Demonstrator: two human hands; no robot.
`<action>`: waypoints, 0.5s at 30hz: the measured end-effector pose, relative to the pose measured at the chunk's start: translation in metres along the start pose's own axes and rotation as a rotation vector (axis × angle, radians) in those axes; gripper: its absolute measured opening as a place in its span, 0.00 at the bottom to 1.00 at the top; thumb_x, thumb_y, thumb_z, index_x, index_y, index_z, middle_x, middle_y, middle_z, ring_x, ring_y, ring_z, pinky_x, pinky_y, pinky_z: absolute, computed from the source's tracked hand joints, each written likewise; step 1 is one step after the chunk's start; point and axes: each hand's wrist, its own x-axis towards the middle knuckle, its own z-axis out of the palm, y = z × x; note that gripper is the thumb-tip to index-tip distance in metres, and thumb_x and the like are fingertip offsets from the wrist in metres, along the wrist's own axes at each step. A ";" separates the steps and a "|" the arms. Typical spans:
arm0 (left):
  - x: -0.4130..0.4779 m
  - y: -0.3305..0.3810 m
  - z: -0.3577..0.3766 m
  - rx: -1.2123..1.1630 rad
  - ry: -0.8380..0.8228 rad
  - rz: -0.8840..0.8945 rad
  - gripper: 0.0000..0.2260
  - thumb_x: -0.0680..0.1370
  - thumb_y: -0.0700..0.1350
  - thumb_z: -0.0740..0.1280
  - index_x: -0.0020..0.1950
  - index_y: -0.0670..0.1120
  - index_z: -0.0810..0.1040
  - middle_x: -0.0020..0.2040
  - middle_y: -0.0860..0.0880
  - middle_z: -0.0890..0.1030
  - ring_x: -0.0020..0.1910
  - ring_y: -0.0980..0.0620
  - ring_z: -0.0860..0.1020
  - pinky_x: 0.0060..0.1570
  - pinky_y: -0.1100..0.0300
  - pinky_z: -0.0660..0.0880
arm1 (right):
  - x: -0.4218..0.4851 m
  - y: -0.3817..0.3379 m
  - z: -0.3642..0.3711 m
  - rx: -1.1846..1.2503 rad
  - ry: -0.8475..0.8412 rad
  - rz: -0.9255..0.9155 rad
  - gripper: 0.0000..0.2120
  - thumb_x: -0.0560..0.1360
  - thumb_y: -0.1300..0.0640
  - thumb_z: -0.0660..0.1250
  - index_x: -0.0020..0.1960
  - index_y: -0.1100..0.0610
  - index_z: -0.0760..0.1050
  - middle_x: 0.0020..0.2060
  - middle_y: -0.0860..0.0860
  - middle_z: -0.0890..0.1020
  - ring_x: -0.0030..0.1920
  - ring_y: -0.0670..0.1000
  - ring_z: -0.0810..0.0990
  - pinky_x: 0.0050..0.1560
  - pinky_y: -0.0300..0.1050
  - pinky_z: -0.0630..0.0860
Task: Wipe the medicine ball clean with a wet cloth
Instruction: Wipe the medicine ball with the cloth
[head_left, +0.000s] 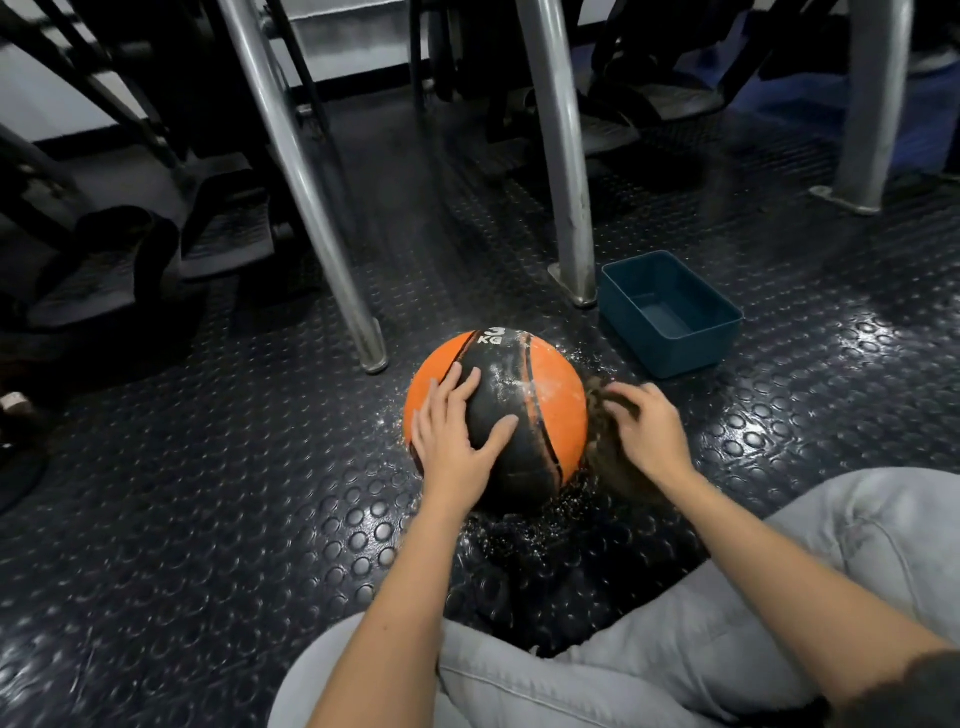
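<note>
The medicine ball (519, 395), orange with a black band and marked 3 KG, is sitting on the studded rubber floor (234, 493), just ahead of the person's grey-trousered legs (857, 530) at 6 o'clock. The left hand (457, 431) is lying flat on the ball's 9 o'clock side, fingers straight and spread. At 3 o'clock the right hand (652, 431) is gripping a brown cloth (602, 467), which is blurred, curled fingers pressing it against the orange panel. White streaks are showing on the ball's upper face, and specks are glinting on the floor around it. A blue tub (670, 332) is standing near at 1 o'clock, apart from the ball. Two grey metal legs (311, 208) are rising close behind at 11 and 12 o'clock, crowding the ball's far side. Dark footplates (223, 239) are lying at 10 o'clock.
</note>
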 end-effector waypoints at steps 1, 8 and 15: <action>-0.001 0.001 0.001 -0.004 -0.005 0.010 0.31 0.69 0.69 0.56 0.70 0.60 0.61 0.71 0.64 0.56 0.75 0.58 0.49 0.73 0.52 0.40 | 0.001 0.003 -0.005 0.044 0.015 0.062 0.11 0.77 0.61 0.64 0.58 0.58 0.78 0.49 0.53 0.77 0.53 0.57 0.77 0.51 0.41 0.68; -0.006 0.002 0.010 0.022 0.009 0.077 0.28 0.69 0.67 0.59 0.67 0.61 0.62 0.70 0.63 0.58 0.73 0.60 0.50 0.72 0.54 0.42 | -0.024 -0.044 -0.006 -0.024 -0.018 -0.468 0.10 0.77 0.55 0.62 0.55 0.57 0.78 0.45 0.52 0.77 0.43 0.50 0.75 0.44 0.42 0.71; -0.008 0.002 0.011 0.040 -0.008 0.127 0.28 0.69 0.67 0.61 0.68 0.61 0.62 0.71 0.64 0.58 0.72 0.62 0.49 0.73 0.51 0.43 | -0.001 0.003 -0.007 0.085 -0.066 0.031 0.11 0.78 0.62 0.64 0.58 0.58 0.78 0.52 0.54 0.79 0.56 0.55 0.76 0.55 0.39 0.67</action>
